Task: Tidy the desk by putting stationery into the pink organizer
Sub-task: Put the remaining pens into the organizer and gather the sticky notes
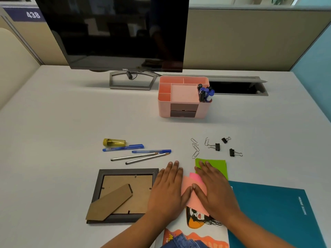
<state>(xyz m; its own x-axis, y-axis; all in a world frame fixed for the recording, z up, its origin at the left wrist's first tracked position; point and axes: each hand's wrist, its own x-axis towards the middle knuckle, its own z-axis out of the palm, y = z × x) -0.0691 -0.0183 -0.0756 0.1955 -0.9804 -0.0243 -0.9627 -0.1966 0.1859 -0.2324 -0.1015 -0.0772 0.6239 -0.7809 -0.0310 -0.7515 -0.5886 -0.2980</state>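
Observation:
The pink organizer [183, 97] stands mid-desk with several markers [205, 93] upright in its right slot. In front lie a yellow sharpener [114, 142], two blue pens [123, 148], two pencils [141, 157], several paper clips [195, 147] and three black binder clips [217, 146]. My left hand [169, 187] lies flat, fingers spread, beside peach sticky notes [195, 190]. My right hand [215, 188] rests flat over pink [195, 176] and green sticky notes [216, 166]. Neither hand grips anything.
A picture frame [123, 194] lies face down at the left. A teal notebook [274, 215] sits at the right, a magazine [197, 230] near the front edge. A monitor [118, 33] stands at the back, and an open cable hatch [236, 86] lies behind the organizer.

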